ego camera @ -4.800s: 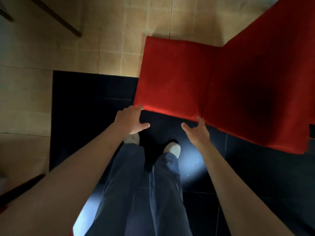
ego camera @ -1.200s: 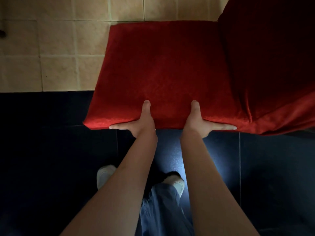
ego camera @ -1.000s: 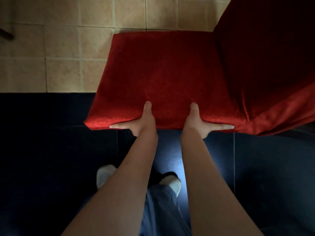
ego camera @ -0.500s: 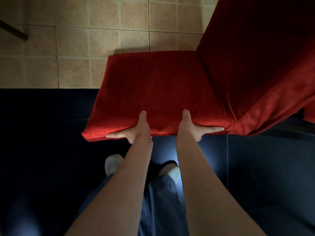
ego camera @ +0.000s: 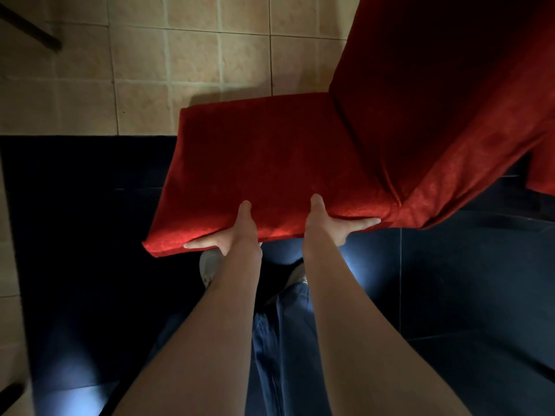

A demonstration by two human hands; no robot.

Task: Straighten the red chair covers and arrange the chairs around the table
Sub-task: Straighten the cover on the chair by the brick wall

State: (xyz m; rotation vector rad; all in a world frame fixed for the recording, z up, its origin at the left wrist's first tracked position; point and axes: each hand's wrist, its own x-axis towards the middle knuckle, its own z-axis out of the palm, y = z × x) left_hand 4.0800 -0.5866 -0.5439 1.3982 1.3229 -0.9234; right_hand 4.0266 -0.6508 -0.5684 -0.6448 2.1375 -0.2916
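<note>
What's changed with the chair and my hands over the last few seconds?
Both hands took hold of the chair seat's near edge: the left hand and right hand now grip it, thumbs on top, where at first they only hovered beside it. Since then the seat has swung toward you over the dark floor. The grip and the red cover look unchanged.

Left hand (ego camera: 237,232) and right hand (ego camera: 332,226) gripping the red-covered chair seat's (ego camera: 270,163) near edge.
</note>
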